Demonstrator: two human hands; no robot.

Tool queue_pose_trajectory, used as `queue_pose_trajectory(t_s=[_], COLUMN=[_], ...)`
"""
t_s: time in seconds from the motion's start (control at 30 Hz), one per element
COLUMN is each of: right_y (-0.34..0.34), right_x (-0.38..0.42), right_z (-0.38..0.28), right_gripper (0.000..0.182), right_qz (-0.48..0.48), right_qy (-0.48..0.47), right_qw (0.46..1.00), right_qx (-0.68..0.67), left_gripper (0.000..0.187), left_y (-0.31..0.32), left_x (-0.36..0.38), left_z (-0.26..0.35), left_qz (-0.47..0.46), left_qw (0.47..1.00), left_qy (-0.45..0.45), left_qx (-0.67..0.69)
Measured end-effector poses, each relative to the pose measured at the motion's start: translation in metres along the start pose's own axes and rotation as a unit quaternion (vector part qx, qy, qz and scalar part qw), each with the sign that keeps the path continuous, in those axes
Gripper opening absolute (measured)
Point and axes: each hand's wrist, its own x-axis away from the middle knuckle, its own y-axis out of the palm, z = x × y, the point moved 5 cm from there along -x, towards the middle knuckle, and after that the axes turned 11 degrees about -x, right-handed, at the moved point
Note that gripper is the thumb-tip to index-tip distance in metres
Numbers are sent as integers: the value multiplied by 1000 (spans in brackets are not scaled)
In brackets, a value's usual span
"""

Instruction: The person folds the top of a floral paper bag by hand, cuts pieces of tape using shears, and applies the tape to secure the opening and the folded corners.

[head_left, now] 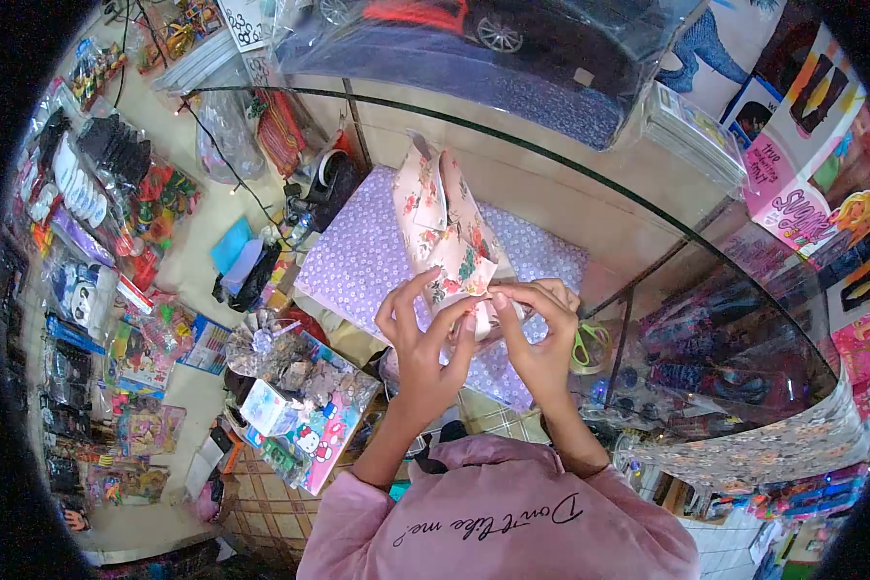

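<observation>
Pink floral wrapping paper (430,217) is folded around a long bundle lying on a purple flowered sheet (358,251). At the bundle's near end, my left hand (430,338) pinches a folded flap of the paper between thumb and forefinger. Close beside it, my right hand (532,333) holds the same edge with thumb and forefinger, the other fingers curled. The fingertips of both hands nearly meet there. What lies inside the paper is hidden.
Green-handled scissors (588,346) lie right of my right hand. A curved glass edge (512,135) arches beyond the bundle. A Hello Kitty item (314,440) and a white box (269,408) are at the lower left. Packaged goods (87,193) hang further left.
</observation>
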Motion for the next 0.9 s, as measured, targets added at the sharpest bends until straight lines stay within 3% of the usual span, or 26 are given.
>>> queue_pose_trajectory(t_s=[0.27,0.4,0.53,0.73,0.83,0.9], right_y=[-3,-13,-35,-92,-131,-146], right_x=[11,31,75,137,139,129], right_z=[-16,-22,-4,67,93,103], right_gripper=[31,39,35,26,23,24], right_qz=[-79,-79,-72,-77,-37,-15], right_qy=[-48,-65,-41,106,151,150], right_qw=[994,994,996,991,985,986], right_qx=[61,46,-10,27,75,76], left_gripper=[25,25,17,20,23,25], left_y=[-1,-1,6,81,119,135], left_x=[4,20,72,124,135,136], left_z=[10,19,24,55,60,66], left_qz=[6,48,155,-53,-135,-143], left_qw=[1000,998,987,985,975,984], left_qy=[0,-9,-5,-40,-78,-68], left_qx=[-29,-41,31,158,157,87])
